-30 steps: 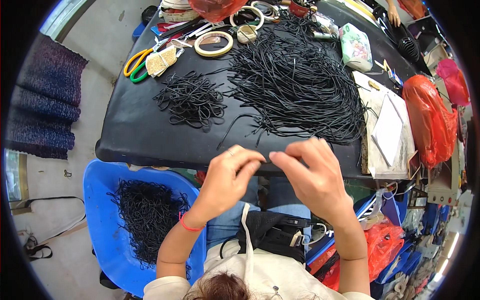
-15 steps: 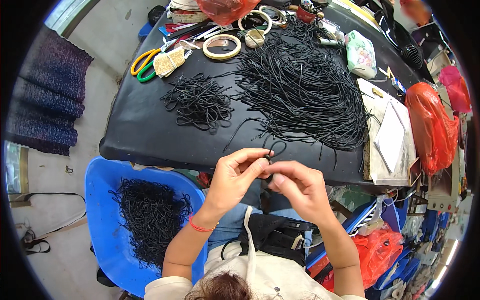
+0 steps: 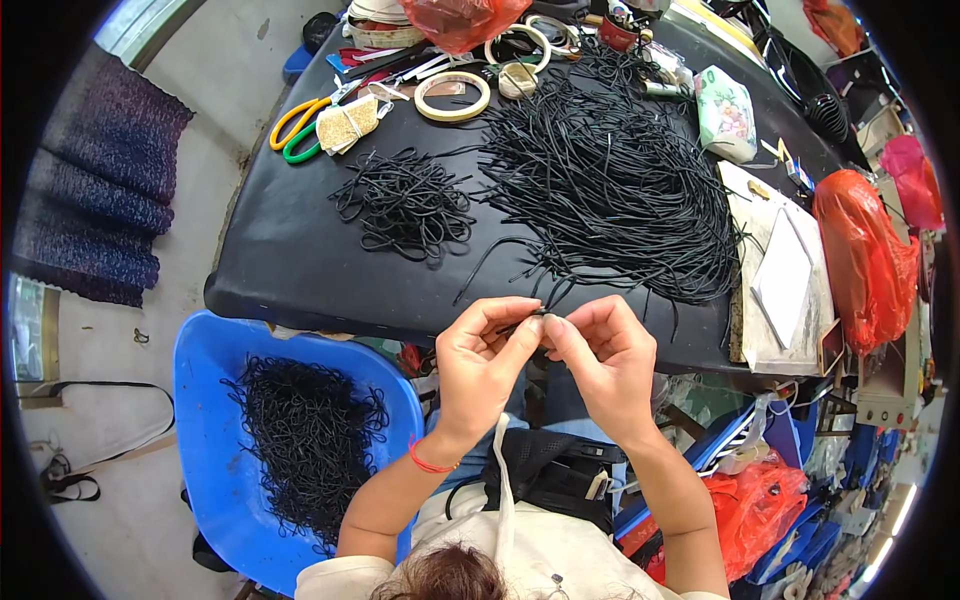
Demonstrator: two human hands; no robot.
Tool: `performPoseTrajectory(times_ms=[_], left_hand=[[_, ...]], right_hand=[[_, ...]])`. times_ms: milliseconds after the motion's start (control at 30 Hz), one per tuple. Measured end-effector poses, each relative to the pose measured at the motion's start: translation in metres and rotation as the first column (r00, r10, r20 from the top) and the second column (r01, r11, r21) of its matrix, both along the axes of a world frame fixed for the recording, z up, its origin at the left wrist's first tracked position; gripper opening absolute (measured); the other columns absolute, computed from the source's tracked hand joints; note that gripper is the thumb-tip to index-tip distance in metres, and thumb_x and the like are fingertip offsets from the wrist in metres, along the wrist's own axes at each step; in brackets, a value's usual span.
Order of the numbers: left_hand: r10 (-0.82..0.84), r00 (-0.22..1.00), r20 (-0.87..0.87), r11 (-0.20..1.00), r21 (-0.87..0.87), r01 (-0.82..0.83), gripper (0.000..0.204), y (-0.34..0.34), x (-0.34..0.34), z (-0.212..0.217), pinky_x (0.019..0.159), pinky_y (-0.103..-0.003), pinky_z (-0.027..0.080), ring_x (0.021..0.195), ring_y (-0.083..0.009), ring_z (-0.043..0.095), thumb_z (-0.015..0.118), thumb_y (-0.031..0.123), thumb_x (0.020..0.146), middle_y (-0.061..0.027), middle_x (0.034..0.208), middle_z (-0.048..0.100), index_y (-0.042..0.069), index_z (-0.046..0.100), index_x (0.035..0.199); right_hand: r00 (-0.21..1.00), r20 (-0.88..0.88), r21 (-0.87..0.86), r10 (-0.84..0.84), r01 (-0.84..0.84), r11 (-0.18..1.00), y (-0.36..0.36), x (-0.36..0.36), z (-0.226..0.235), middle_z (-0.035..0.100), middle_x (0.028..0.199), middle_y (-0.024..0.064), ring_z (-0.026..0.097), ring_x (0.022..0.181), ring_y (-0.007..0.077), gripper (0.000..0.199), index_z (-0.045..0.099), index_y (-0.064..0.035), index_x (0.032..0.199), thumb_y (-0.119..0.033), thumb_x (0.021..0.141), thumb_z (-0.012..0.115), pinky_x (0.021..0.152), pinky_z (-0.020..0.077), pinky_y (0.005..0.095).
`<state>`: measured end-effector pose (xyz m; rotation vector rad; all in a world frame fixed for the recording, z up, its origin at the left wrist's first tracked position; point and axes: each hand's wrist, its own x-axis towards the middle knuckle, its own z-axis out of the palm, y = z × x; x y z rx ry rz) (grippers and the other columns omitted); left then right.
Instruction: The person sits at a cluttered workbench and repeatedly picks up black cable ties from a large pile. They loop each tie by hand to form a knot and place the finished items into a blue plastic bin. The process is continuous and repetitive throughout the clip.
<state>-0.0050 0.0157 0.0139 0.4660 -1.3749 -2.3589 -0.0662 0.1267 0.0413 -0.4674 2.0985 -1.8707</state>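
Observation:
My left hand and my right hand meet fingertip to fingertip just below the near edge of the black table. Between the thumbs and forefingers they pinch one short black cord, mostly hidden by the fingers. A red band circles my left wrist. A large heap of loose black cords lies on the table right beyond my hands. A smaller pile of looped black cords lies to its left.
A blue tub with black cords stands at my lower left. Yellow and green scissors, tape rings, a white pad and red bags crowd the table's far and right sides.
My hands have drawn together and come lower, toward my body, off the table edge. One second ago they were apart over the edge; now the fingertips touch around the cord.

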Motion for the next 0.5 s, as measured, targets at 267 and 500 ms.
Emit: performPoseTrajectory(times_ms=[267,500], left_hand=[[-0.060,0.997,0.051,0.968,-0.242,0.071,0.020,-0.008,0.005,0.003,0.074,-0.024,0.050,0.083,-0.0111,0.062,0.065,0.003,0.080,-0.0095,0.091,0.065,-0.003,0.059,0.098],[-0.249,0.948,0.200,0.821,-0.476,0.316,0.019,-0.022,0.009,0.020,0.067,-0.025,0.051,0.074,-0.0122,0.064,0.067,0.007,0.078,-0.0105,0.083,0.068,-0.002,0.064,0.094]], right_hand=[[0.999,-0.036,0.104,0.012,-0.009,0.995,0.001,-0.014,-0.006,0.055,0.078,0.0034,0.044,0.057,0.0043,0.025,0.059,0.0002,0.091,-0.019,0.079,0.070,0.050,0.0370,0.0182],[0.921,0.339,-0.099,0.194,-0.170,0.980,0.007,-0.017,-0.006,0.057,0.077,-0.0012,0.048,0.066,0.0027,0.014,0.062,-0.0013,0.088,-0.015,0.083,0.065,0.058,0.0380,0.0177]])
